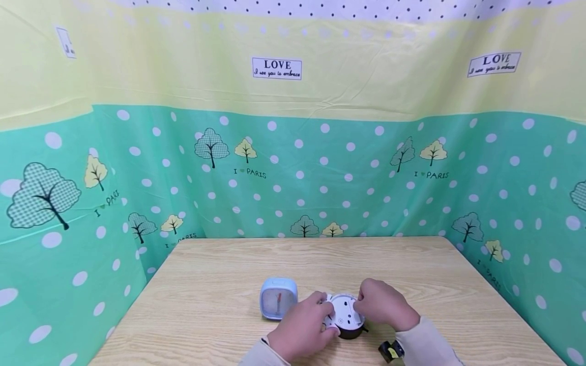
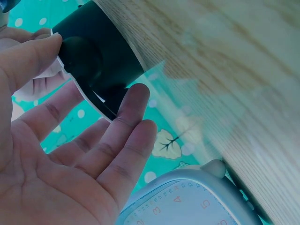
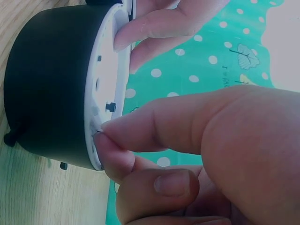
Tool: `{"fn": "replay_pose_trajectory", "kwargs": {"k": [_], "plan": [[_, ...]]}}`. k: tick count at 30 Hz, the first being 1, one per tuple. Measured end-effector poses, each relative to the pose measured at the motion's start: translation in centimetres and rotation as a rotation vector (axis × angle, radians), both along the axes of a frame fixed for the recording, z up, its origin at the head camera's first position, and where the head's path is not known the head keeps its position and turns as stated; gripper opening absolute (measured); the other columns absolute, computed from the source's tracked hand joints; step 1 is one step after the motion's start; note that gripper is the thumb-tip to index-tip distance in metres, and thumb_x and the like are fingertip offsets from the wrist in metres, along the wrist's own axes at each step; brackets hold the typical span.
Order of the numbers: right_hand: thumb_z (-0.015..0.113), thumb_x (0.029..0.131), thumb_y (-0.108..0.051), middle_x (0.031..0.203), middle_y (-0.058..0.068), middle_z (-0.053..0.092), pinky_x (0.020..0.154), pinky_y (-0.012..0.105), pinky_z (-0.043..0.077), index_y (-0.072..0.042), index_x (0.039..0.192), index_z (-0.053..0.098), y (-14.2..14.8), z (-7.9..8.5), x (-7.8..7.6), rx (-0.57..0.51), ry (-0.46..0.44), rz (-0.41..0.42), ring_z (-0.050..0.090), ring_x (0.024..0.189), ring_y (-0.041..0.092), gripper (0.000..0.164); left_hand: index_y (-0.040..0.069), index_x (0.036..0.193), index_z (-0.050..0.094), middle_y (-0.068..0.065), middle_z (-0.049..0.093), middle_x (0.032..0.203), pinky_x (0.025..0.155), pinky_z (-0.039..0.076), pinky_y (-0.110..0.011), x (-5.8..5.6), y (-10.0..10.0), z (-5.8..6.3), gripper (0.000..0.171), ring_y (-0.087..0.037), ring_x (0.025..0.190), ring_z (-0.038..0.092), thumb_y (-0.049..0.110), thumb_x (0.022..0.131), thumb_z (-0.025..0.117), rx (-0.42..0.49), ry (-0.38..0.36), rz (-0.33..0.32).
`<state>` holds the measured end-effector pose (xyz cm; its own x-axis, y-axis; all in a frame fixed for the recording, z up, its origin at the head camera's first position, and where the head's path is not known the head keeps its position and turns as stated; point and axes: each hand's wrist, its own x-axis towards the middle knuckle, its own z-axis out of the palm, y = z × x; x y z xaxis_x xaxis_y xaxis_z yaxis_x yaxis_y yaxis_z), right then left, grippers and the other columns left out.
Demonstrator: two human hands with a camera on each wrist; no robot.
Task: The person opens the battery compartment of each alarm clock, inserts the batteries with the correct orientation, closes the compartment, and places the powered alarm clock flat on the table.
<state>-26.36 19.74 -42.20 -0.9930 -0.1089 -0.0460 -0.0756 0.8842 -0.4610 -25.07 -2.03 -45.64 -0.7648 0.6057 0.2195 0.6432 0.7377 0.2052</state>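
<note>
A round alarm clock with a black casing and a white back is tilted on the table, back toward me. My left hand grips it from the left, thumb on the white back and fingertips against the black casing. From the right, my right hand pinches a small part at the rim of the back between thumb and forefinger. Its kind is mostly hidden by the fingertips. Small dark knobs stick out of the back. The clock's front is out of sight.
A light blue alarm clock stands upright just left of my left hand. By the right sleeve is a small black-and-yellow object. The wooden table reaches back to a green and yellow printed curtain around three sides.
</note>
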Motion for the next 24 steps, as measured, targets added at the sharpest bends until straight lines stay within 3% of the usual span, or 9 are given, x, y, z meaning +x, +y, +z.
{"fn": "replay_pose_trajectory", "kwargs": {"k": [11,24], "plan": [[0.068,0.083,-0.010,0.052,-0.007,0.035,0.045,0.025,0.022,-0.017,0.054,0.050,-0.10,0.09,0.15,0.015,-0.014,-0.006,0.032,0.046,0.011,0.035,0.023,0.108,0.073,-0.005,0.065,0.133,0.089,0.058,-0.031,0.02,-0.03,-0.20,0.029,-0.014,0.111,0.067,0.046,0.091,0.076,0.001,0.015,-0.007],[0.069,0.085,-0.009,0.057,-0.001,0.052,0.047,0.028,0.033,-0.013,0.063,0.060,-0.32,0.05,0.40,0.058,-0.011,-0.009,0.045,0.051,0.015,0.024,0.023,0.106,0.073,-0.005,0.065,0.134,0.090,0.058,-0.031,0.05,-0.06,-0.06,0.028,-0.015,0.113,0.067,0.046,0.091,0.076,0.006,0.003,-0.006]]}}
